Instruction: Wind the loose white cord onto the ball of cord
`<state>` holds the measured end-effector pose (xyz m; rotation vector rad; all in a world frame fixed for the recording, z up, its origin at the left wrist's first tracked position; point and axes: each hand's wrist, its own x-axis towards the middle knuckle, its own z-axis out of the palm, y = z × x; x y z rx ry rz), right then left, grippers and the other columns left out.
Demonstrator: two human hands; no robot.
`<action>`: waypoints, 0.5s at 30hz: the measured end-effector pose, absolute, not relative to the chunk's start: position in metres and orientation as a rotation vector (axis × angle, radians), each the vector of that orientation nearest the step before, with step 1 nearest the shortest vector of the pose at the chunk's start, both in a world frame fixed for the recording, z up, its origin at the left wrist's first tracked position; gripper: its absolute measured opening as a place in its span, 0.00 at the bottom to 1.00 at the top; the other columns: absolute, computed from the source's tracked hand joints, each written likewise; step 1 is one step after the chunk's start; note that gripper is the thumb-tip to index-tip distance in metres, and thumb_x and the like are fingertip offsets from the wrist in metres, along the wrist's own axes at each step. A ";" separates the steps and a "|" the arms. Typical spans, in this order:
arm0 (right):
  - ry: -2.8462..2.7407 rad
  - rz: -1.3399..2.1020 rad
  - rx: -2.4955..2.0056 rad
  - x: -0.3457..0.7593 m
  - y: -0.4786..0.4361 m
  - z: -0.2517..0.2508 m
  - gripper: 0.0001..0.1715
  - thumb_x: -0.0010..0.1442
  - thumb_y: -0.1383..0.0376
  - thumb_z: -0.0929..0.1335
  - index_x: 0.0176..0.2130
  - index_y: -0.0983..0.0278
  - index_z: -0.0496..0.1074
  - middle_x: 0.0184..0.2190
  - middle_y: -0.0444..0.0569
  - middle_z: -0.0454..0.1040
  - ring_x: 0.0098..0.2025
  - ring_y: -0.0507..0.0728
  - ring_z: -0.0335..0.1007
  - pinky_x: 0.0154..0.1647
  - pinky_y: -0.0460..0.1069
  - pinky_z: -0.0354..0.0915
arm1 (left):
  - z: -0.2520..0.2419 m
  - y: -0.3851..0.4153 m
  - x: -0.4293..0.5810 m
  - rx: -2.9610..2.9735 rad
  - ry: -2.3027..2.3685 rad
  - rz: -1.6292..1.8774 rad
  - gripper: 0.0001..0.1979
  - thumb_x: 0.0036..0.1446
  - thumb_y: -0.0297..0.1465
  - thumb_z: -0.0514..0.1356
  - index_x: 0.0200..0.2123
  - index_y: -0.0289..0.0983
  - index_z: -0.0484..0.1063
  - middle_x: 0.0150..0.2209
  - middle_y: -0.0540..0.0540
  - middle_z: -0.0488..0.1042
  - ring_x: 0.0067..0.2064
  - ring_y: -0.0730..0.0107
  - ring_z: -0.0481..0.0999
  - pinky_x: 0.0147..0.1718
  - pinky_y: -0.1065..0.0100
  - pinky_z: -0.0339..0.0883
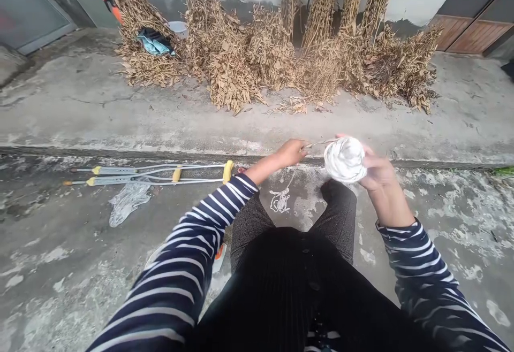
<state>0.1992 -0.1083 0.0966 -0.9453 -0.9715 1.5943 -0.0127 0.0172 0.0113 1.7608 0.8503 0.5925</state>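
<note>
A ball of white yarn [344,160] rests in my right hand [379,173], whose fingers wrap its right side and far edge. From the ball a thin strand [320,143] runs left to my left hand [292,152], where the closed fingertips pinch it. The strand also drops below the left hand toward a loose tangle of white yarn [280,201] on the ground between my legs. Both hands are held up in front of my knees, a short distance apart.
Two crutches [201,166] lie on the ground at left, beside a clear plastic bag [129,202]. Ahead, a raised concrete ledge [160,122] carries bundles of dried stalks [236,58] along the wall. A blue cloth [156,44] sits on the left bundle.
</note>
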 end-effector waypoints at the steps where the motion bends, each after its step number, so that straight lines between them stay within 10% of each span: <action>1: -0.927 1.570 -0.958 0.200 -0.107 0.095 0.40 0.37 0.60 0.79 0.52 0.59 0.79 0.50 0.50 0.81 0.50 0.64 0.79 0.51 0.57 0.75 | 0.003 0.010 -0.011 1.703 0.925 0.687 0.11 0.51 0.29 0.69 0.39 0.33 0.83 0.35 0.44 0.81 0.35 0.66 0.77 0.35 0.70 0.71; 7: -0.701 1.524 -1.103 0.204 -0.104 0.083 0.37 0.43 0.56 0.79 0.53 0.57 0.77 0.48 0.48 0.82 0.46 0.62 0.80 0.41 0.56 0.79 | -0.024 -0.038 0.010 1.253 0.861 0.958 0.24 0.54 0.29 0.68 0.56 0.35 0.76 0.57 0.36 0.77 0.52 0.62 0.77 0.40 0.69 0.75; 15: -0.761 1.531 -0.976 0.206 -0.108 0.107 0.36 0.42 0.61 0.79 0.52 0.56 0.77 0.47 0.47 0.82 0.46 0.62 0.80 0.41 0.56 0.79 | -0.048 -0.051 0.020 1.298 0.716 0.732 0.17 0.59 0.42 0.66 0.36 0.31 0.81 0.35 0.41 0.82 0.36 0.66 0.80 0.41 0.64 0.72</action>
